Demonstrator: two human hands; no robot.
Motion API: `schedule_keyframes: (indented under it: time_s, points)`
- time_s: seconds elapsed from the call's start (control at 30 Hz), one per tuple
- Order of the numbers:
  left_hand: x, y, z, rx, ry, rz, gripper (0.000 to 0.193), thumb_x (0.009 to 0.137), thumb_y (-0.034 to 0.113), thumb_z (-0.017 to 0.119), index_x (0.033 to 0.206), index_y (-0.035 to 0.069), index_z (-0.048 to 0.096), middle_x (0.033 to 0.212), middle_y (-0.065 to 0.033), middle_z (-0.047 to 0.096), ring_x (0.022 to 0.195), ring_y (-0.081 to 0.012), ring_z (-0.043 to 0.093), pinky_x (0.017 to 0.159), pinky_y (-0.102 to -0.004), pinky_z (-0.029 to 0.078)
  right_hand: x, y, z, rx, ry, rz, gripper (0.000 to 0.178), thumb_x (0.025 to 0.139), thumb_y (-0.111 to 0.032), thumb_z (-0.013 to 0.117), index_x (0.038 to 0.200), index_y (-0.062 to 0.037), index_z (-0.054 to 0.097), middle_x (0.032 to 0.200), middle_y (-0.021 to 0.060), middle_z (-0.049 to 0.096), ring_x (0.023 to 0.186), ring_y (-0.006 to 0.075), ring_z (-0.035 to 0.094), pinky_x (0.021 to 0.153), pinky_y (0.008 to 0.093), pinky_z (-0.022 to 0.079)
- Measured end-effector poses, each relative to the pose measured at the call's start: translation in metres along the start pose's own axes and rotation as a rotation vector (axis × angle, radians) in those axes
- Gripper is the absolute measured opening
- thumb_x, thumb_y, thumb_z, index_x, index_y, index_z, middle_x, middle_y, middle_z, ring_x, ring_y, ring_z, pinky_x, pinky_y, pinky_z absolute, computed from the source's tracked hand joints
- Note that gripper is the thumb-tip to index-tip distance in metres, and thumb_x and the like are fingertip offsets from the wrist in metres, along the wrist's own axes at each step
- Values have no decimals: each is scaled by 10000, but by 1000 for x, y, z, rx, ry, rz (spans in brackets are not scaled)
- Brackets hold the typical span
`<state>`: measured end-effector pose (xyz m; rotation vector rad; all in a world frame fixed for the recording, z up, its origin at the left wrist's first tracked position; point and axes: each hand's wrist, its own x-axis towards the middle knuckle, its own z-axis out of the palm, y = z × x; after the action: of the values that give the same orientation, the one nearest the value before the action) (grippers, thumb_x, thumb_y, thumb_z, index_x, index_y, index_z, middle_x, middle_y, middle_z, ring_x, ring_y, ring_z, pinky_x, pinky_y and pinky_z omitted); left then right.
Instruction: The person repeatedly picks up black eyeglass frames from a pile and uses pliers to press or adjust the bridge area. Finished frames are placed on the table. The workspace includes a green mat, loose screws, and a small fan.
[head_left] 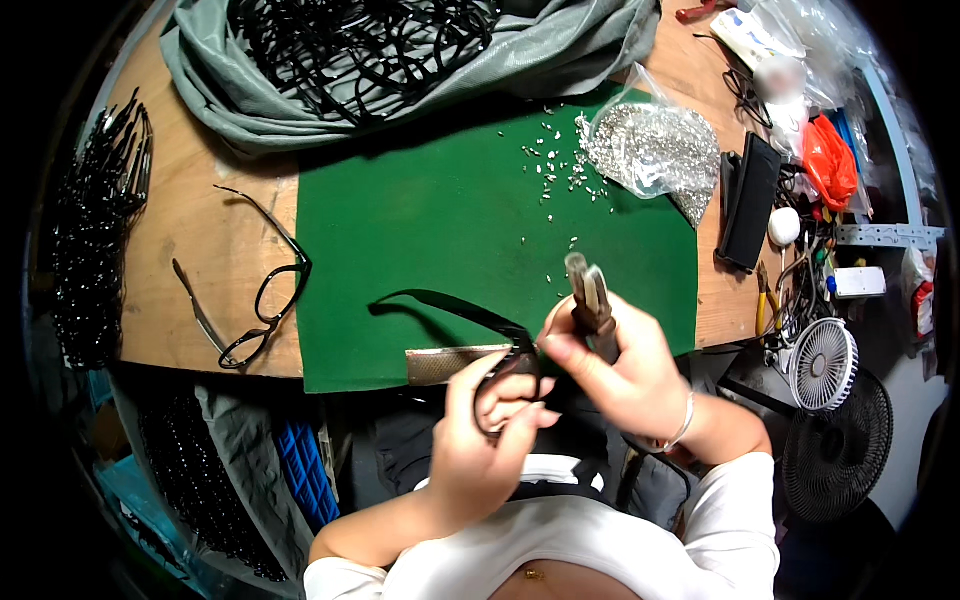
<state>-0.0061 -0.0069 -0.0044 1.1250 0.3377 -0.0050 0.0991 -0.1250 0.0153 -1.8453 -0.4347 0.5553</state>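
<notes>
My left hand (480, 435) is closed around the front of a black glasses frame (522, 362) near the mat's front edge. One black temple (450, 308) sticks out from it to the far left, over the green mat (400, 230). Close beside the frame's hinge end is my right hand (625, 365), closed on what look like metal pliers (597, 315), their two blurred prongs pointing away from me. Its thumb and forefinger are pinched by the frame; whether they hold a small part cannot be made out. A textured strip (430, 366) lies at the mat's front edge.
Small silvery pieces (570, 170) lie scattered beside a clear bag (650, 150) of them. Another pair of black glasses (270, 300) rests left. Black frames fill a grey cloth sack (220, 110) at the back. A phone (750, 200) and white fan (823, 363) stand right.
</notes>
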Motion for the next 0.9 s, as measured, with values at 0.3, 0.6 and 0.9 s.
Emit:
schedule_keyframes:
  time_s: [0.3,0.6,0.9]
  points:
    - [2,-4,9,162,-50,120,487,789,-100,475,1218,-26,258,990,-164,511,808,-170,584,738,-266,490,1,-8,13,650,-6,323,163,825,-155,571,830,-22,477,678,-9,500,601,26,452,509,175,379]
    - [-2,36,-7,-158,-233,-242,503,801,-83,449,1242,8,225,999,-171,516,748,-135,584,693,-247,493,5,-17,-3,733,-265,518,228,795,-236,617,848,-57,487,643,-34,486,509,24,416,446,158,323]
    - [-12,60,-29,-275,-266,-407,489,820,-79,449,1250,26,243,1013,-179,533,739,-160,585,668,-249,464,-5,-22,-24,316,-469,318,207,838,-234,547,851,-33,502,727,3,501,663,67,454,628,226,397]
